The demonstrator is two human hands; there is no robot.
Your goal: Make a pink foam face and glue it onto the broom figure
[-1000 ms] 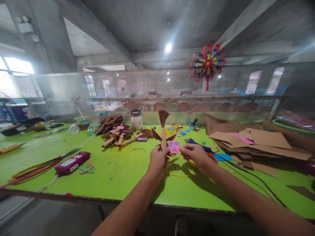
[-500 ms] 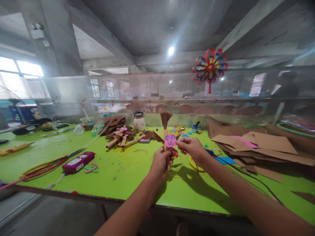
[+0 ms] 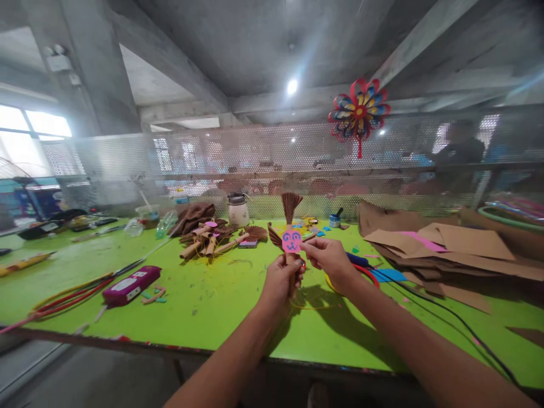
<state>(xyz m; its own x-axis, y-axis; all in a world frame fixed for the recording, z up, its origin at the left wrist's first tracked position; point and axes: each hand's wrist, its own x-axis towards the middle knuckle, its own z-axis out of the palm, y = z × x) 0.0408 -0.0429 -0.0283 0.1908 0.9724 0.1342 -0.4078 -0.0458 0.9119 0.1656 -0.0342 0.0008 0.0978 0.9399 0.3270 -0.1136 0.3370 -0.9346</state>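
Note:
My left hand (image 3: 283,277) is wrapped round the lower part of a brown paper figure, made from a rolled tube with a pleated paper fan (image 3: 291,205) on top and more pleats (image 3: 275,235) at its side. On the front of the tube sits a pink paper face (image 3: 291,241) with eyes and a mouth drawn in blue. My right hand (image 3: 326,256) pinches the right edge of this face between thumb and fingertips. Under my right wrist lies a pair of scissors (image 3: 370,276) with a red handle, partly hidden. Yellow string (image 3: 312,306) hangs below my left hand.
Several rolled paper tubes (image 3: 209,247) are heaped left of centre. Brown paper sheets (image 3: 463,245) are stacked at right. A purple power strip (image 3: 132,285) lies front left. Behind the green table (image 3: 229,317) stands a perforated metal screen (image 3: 255,147), with a person (image 3: 461,150) beyond it.
My right fingertips have come in closer against the pink face. The paper figure has shifted and tilted slightly. Beyond the screen, the person appears further left.

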